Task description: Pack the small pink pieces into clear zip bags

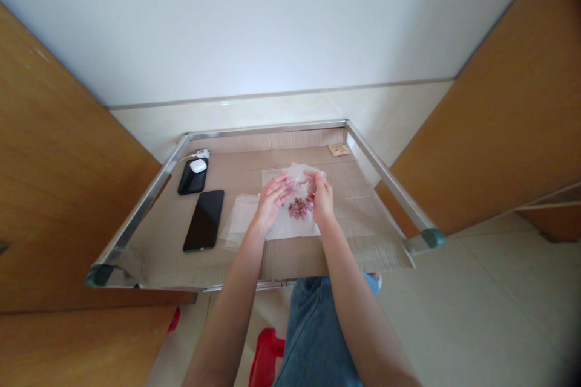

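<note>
1. Cardboard (pixel 158 242), matt and tan with creases and ribbed edges, lined a tabletop across the middle of the head view, inside a shiny square-section metal frame (pixel 267 131) with dark green corner caps.
2. Just right of the frame's centre, a pile of small, rounded pink-and-brownish pieces (pixel 298 209) lay on a thin white sheet (pixel 290 231); a stack of similar sheets (pixel 240 217) sat to its left.
3. The left hand (pixel 271 198) was half open, fingers loosely bent and fanned, tips near a filmy, translucent pouch (pixel 303 170) above the pile; whether it gripped the pouch could not be told.
4. The right hand (pixel 321 196) was curled, thumb and fingers close together at the pouch's right edge; how firmly they pinched was unclear.
5. Left of centre lay a glossy black phone (pixel 204 221), and above it a smaller black slab (pixel 184 184) bearing a smooth, rounded white case (pixel 198 165).
6. Blue denim (pixel 313 332) and red plastic (pixel 263 357) showed at lower centre.
</note>
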